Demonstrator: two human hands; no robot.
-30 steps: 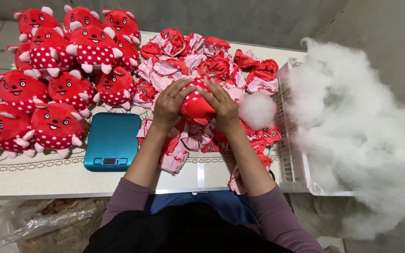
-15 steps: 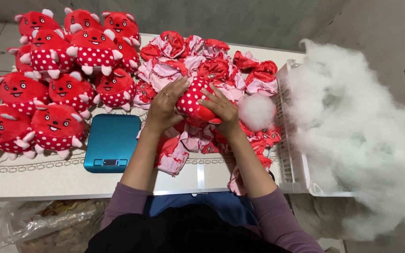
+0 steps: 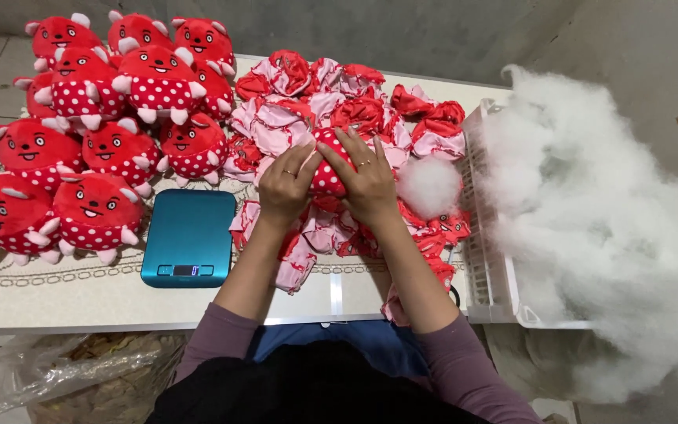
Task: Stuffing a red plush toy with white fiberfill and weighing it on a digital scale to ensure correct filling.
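Both hands, left hand [image 3: 286, 187] and right hand [image 3: 370, 182], close their grip around the half-filled red white-dotted plush toy skin [image 3: 327, 169] above the counter's [image 3: 80, 294] centre; the loose white stuffing tuft [image 3: 428, 185] at three o'clock could roll away.

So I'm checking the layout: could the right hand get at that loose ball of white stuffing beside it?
Probably yes: the right hand grips the red spotted toy, but the stuffing ball lies just beside it, nothing between.

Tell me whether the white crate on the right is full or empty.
Full. The white crate overflows with white stuffing, which rises well above its slatted wall and spills past its far edge.
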